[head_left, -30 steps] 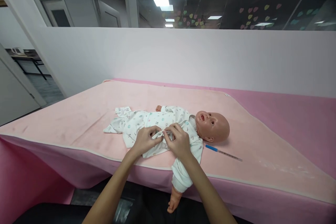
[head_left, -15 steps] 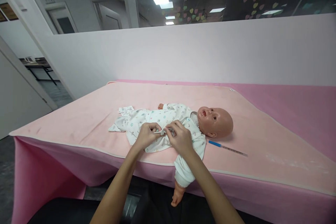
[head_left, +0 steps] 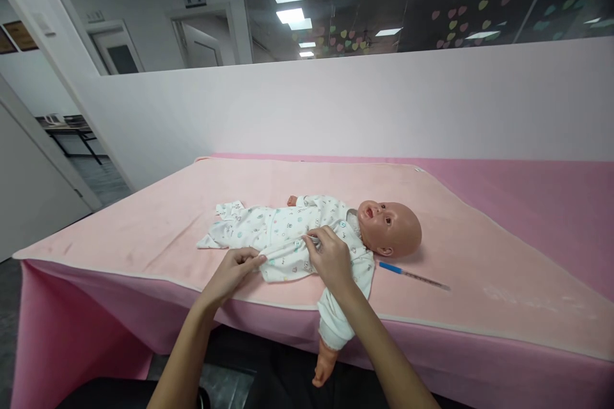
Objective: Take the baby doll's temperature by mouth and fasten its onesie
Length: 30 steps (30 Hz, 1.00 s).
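A baby doll (head_left: 389,227) lies on its back on a pale pink blanket (head_left: 144,217), head to the right, dressed in a white printed romper (head_left: 278,233). One doll arm hangs over the table's front edge, its hand (head_left: 320,367) dangling below. My right hand (head_left: 329,259) rests on the doll's chest, fingertips pinching the romper's front edge. My left hand (head_left: 231,273) lies lower left, fingers curled on the romper's near hem.
A thin thermometer with a blue end (head_left: 412,275) lies on the blanket just right of the doll. The blanket covers a pink table (head_left: 527,204) against a white half wall (head_left: 336,102). An open doorway is at the left.
My left hand has slid left and toward me, away from my right hand, from the romper's middle to its near hem. My right hand stays on the chest.
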{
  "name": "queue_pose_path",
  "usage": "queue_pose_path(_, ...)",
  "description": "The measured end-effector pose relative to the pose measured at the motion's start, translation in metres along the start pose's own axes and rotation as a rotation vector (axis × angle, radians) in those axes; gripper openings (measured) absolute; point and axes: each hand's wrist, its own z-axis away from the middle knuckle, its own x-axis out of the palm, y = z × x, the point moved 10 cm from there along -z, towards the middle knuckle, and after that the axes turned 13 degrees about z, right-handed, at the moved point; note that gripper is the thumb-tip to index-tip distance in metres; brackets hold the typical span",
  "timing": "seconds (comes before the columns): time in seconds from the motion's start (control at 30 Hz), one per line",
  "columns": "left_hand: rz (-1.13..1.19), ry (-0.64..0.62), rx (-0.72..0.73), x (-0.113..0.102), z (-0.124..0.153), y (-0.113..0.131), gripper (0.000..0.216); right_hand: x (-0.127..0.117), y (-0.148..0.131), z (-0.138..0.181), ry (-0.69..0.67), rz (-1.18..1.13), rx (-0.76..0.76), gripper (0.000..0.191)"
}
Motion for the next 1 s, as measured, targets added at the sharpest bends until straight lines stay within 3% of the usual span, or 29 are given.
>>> queue_pose_path(0.17,-0.182,0.309,0.155,-0.032,0.014,0.007,0.035,-0.002,0.001,0.000,0.032,0.095,0.017,0.017)
queue_pose_path(0.33,-0.189,0.451,0.256,-0.026,0.032,0.023,0.034,-0.001,0.000,0.000,0.033,0.149,0.034,0.017)
queue_pose_path(0.4,-0.250,0.416,0.320,-0.011,0.032,0.037,0.032,-0.002,0.001,-0.001,0.040,0.133,0.044,0.018)
queue_pose_path(0.5,-0.443,0.233,0.401,0.025,0.020,0.054,0.033,-0.002,0.002,-0.002,0.032,0.088,0.043,0.019)
queue_pose_path(0.6,-0.622,0.132,0.429,0.047,0.007,0.055,0.028,-0.004,0.002,-0.001,0.002,0.039,0.039,0.019)
queue_pose_path(0.73,-0.657,0.193,0.430,0.037,-0.005,0.054,0.027,-0.018,0.005,0.008,0.018,-0.001,0.068,0.018)
queue_pose_path(0.87,-0.777,0.306,0.490,0.017,-0.016,0.065,0.028,-0.053,0.015,0.025,0.150,0.037,0.052,0.020)
queue_pose_path(1.0,-0.824,0.317,0.566,0.009,-0.024,0.068,0.028,-0.091,0.064,0.045,0.186,0.218,0.142,0.019)
